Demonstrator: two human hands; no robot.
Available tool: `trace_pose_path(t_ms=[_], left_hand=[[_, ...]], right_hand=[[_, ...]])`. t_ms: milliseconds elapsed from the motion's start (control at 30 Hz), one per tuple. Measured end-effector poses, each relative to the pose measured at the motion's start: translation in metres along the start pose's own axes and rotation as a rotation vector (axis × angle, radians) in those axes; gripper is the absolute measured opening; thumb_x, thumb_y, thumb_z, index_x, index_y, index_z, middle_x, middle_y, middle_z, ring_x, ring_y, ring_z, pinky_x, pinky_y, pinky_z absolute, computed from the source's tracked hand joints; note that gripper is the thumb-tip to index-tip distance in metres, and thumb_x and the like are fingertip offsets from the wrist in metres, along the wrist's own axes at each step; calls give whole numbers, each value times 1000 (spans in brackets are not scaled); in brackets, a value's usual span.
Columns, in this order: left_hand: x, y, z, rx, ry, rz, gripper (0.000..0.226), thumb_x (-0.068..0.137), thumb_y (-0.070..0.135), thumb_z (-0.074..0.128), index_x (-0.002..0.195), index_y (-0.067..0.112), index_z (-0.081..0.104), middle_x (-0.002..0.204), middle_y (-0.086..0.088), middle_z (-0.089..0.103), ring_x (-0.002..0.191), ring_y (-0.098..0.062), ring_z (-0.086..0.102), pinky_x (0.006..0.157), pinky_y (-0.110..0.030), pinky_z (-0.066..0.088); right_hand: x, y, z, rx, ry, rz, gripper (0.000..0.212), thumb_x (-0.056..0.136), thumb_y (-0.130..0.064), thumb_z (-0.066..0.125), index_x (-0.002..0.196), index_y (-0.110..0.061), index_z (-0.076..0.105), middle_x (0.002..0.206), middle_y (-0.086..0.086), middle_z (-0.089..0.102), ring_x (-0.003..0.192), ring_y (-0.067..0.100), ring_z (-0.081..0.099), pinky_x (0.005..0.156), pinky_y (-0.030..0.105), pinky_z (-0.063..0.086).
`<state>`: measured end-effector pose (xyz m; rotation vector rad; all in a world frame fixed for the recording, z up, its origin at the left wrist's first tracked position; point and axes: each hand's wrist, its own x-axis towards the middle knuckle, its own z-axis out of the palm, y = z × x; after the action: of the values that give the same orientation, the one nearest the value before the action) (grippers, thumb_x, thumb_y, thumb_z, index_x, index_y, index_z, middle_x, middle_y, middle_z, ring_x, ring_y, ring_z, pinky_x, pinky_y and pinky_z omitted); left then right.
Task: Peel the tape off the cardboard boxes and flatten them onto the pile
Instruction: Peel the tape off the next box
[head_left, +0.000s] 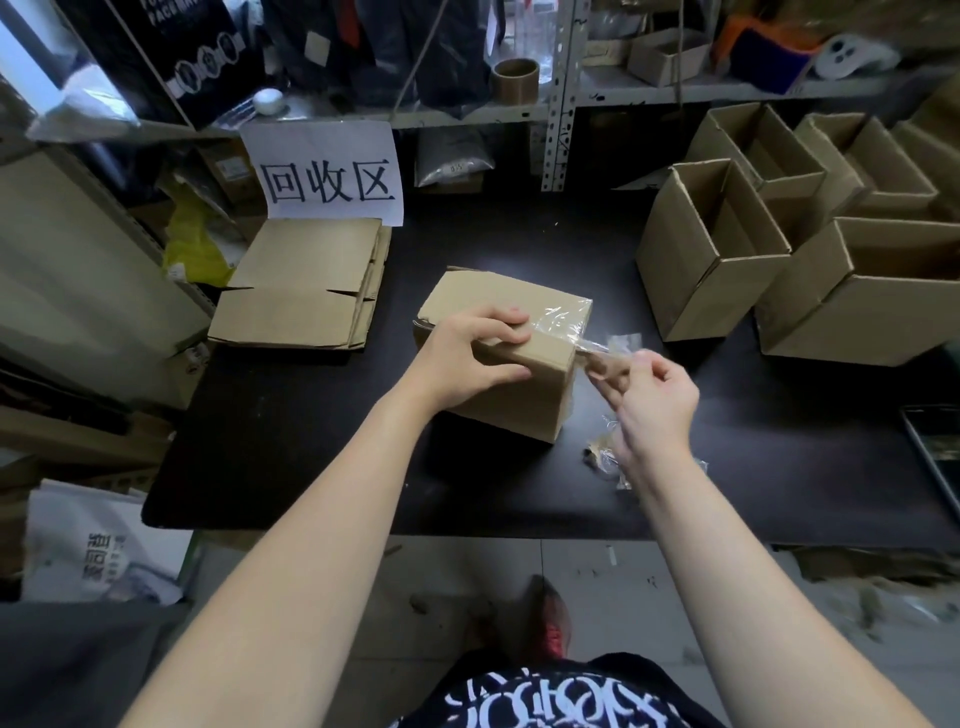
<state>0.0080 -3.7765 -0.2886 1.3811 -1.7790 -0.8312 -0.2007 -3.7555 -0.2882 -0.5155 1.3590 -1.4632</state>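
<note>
A closed cardboard box (524, 387) stands in the middle of the black table (291, 415). My left hand (467, 358) grips its top near edge, fingers on the top face and thumb on the front. A strip of clear tape (563, 319) is partly lifted off the box's top right corner. My right hand (649, 395) pinches the free end of that tape just right of the box, pulled taut. A pile of flattened boxes (306, 286) lies at the table's back left.
Several open-topped cardboard boxes (727, 244) stand at the right of the table. Crumpled peeled tape (602, 457) lies on the table under my right wrist. A paper sign (327, 176) hangs behind the pile. Cluttered metal shelves (561, 93) line the back.
</note>
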Motion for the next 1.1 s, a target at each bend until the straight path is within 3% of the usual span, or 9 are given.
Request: trace_pose_path(t_ms=[100,267,367,500,600,733,933,1100], left_hand=[[0,4,3,-23,35,-15,36,70,25,95,101,17,79,125,13,68,126,5,56,114,-24,40],[-5,16,15,30,95,-4,53,57,45,98,93,17,72,121,12,66,122,3,58,111,-31,44],[-8,26,34,216,222,91,69,55,64,90,101,18,69,116,7,66,113,-7,61,101,-41,49],[-9,35,64,380,394,79,71,64,68,83,115,20,71,116,8,61,110,-13,59,97,-34,40],[-12,30,69,397,405,76,55,71,57,80,113,22,74,120,7,59,114,-17,56,103,-35,37],[-18,24,58,457,335,97,51,76,52,76,120,26,73,129,11,58,124,-16,50,113,-33,30],[-13,29,37,510,220,89,57,82,54,65,127,21,71,133,14,59,129,-4,50,124,-29,7],[-20,23,38,527,190,95,58,85,49,66,135,19,67,141,13,59,141,-3,43,122,-38,21]], right_hand=[[4,-9,0,-73,-12,-67,19,106,-8,49,115,7,57,77,8,63,78,20,67,76,36,63],[-3,-5,-4,-45,-181,-31,6,99,-8,65,104,-6,66,102,16,71,99,26,71,94,48,59],[-2,-7,-16,-38,-252,-27,33,91,-7,74,121,-19,65,115,22,71,110,27,70,102,45,55],[8,-8,-29,-123,-348,-82,72,88,0,76,151,-19,46,100,20,75,108,32,71,104,44,52],[15,-11,-29,-120,-314,-62,59,87,5,75,139,-15,56,96,18,76,102,24,74,101,47,55],[16,-8,-19,-137,-262,-69,33,87,5,75,118,-6,68,96,15,77,92,21,75,91,44,61],[18,-4,-3,-134,-216,-83,26,86,2,77,109,-9,72,86,4,77,83,16,76,83,37,62],[11,3,3,-150,-136,-73,26,86,1,76,87,-25,74,90,2,77,87,18,75,84,38,63]])
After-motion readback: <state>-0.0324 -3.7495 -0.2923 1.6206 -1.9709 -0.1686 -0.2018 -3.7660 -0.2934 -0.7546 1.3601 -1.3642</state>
